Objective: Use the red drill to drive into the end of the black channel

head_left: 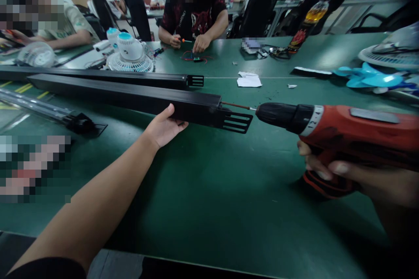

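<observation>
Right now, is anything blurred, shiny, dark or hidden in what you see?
In the head view, a sheen lies along the black bar and the green table reflects light softly; in that same head view, the right hand looks blurred near a dark lower-right corner, and coarse pixels hide a patch at left.

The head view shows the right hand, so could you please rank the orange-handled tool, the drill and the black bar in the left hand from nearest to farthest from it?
1. Red drill: in the right hand.
2. Black bar: in the left hand, to the drill's left.
3. Orange-handled tool: across the table, in a co-worker's hand.
</observation>
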Demonstrator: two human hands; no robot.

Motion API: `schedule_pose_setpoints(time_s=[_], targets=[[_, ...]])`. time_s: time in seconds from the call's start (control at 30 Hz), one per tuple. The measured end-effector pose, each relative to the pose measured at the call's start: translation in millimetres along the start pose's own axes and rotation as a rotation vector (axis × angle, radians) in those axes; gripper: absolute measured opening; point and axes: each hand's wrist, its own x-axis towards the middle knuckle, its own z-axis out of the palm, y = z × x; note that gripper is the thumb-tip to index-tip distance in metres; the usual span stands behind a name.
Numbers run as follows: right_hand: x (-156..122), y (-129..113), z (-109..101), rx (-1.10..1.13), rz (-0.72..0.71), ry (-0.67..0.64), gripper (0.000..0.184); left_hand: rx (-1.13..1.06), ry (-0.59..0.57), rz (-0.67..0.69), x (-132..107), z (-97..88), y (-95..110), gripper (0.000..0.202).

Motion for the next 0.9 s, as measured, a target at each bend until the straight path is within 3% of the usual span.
schedule_pose_setpoints(time_s=[0.3, 0.9], targets=[[1.7, -2.0, 1.8, -0.005, -0.009, 0.031, 0.039, -0.014, -0.039, -0.011, 0.8, -3.1, 0.7, 0.038], [2.5, -1.7, 0.4, 0.048, 0.016, -0.029, 0.04, -0.008, 0.003, -0.009, 0.1, -1.3, -0.3, 0.038]])
